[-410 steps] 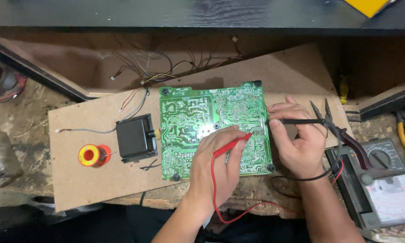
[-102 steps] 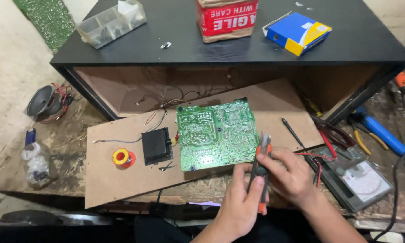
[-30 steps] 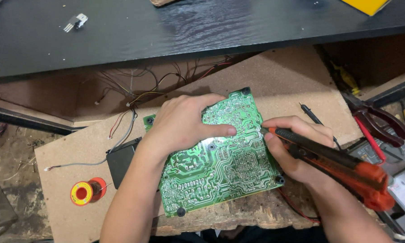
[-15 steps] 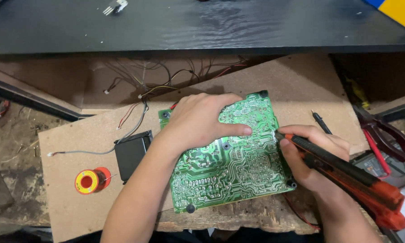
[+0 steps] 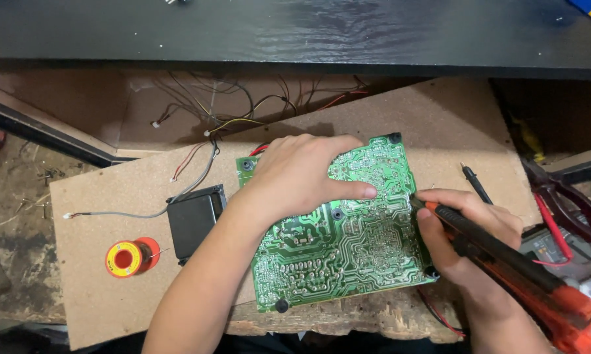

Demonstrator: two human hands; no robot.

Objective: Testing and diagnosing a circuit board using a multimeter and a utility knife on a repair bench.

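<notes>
On the fibreboard sheet [image 5: 99, 308] lies the green circuit board [image 5: 348, 242], solder side up, pinned flat by the left hand [image 5: 302, 174], while the right hand [image 5: 469, 226] grips an orange soldering iron [image 5: 505, 269], tip at the board's right edge, with no joint visibly reworked.

Single head-worn view, looked steeply down from above the person's chest, faced forward over the brown work board [image 5: 440, 124], sat close in, dark shelf edge [image 5: 295, 33] crossed the top.

Green circuit board [image 5: 335, 249] with pale traces, orange-and-black utility knife [image 5: 505, 262], red-yellow solder spool [image 5: 130, 257].
</notes>
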